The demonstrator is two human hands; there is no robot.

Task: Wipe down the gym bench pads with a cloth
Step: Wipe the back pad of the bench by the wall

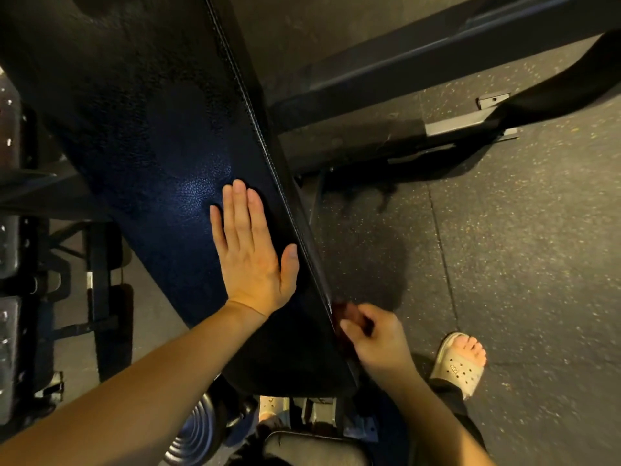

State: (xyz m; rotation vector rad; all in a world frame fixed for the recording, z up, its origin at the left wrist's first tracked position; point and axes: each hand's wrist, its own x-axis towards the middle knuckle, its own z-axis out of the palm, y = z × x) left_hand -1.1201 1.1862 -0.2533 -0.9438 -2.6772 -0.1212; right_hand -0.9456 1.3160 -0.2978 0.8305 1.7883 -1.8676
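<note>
A long black textured bench pad (151,136) runs from the top left down to the bottom middle. My left hand (250,253) lies flat on it, fingers straight, near its right seam. My right hand (373,334) is at the pad's right side edge, fingers curled round a dark reddish cloth (346,312) that presses against that side. Most of the cloth is hidden by the fingers and the pad edge.
Dark metal frame beams (403,75) cross the upper right. A frame foot with a bracket (490,105) sits on the speckled rubber floor (521,230). Weight plates and machine parts (13,247) stand along the left. My sandalled foot (460,361) is at the lower right.
</note>
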